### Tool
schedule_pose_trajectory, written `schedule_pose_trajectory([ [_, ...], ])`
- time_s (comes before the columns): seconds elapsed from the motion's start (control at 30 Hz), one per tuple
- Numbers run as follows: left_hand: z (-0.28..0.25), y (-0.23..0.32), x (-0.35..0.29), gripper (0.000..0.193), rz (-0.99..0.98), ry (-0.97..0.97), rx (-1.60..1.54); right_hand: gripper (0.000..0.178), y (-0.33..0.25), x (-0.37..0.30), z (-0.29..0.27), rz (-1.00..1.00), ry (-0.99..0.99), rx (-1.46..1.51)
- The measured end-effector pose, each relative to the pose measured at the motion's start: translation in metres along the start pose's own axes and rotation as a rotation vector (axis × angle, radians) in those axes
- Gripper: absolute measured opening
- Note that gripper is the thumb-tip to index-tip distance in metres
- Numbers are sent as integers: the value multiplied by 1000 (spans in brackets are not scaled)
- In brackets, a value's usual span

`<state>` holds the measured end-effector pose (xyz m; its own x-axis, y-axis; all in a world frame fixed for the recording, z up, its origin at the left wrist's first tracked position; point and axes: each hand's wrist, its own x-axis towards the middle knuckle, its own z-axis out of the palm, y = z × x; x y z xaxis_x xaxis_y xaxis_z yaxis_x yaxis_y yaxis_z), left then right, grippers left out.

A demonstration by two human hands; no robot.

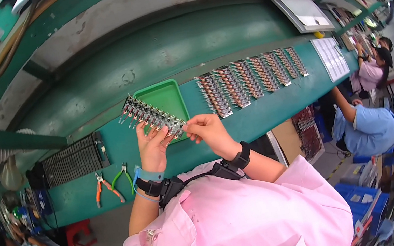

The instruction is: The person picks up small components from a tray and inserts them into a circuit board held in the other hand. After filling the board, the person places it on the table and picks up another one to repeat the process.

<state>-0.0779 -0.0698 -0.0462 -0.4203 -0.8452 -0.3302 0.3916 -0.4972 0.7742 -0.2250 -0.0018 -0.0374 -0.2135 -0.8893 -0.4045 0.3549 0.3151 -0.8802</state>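
1. A circuit-board strip (151,116) is held slantwise above the near part of a green tray (166,97).
2. The left hand (152,150) grips it from the near side.
3. The right hand (210,133) has its fingertips at the strip's near right end; whether they grip it I cannot tell.
4. Right of the tray, rows of similar boards (247,80) lie on the green surface (238,120).
5. To the left lie green-handled pliers (129,177), then orange-handled pliers (99,179).

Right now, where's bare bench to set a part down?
Free: green bench between the component rows and its near edge; another patch between the black rack and green tray. Crowded: within the rows, by the orange pliers and green pliers, around the held strip.
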Motion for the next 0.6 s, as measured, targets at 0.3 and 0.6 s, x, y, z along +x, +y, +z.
schedule_pose_trajectory([
  [0.3, 6, 0, 6, 57, -279, -210, 2, 10, 20, 3, -30, -152, 217, 32],
  [0.6, -2, 3, 7, 52, -396, -366, 33, 9, 34, 2, -95, -242, 505, 118],
])
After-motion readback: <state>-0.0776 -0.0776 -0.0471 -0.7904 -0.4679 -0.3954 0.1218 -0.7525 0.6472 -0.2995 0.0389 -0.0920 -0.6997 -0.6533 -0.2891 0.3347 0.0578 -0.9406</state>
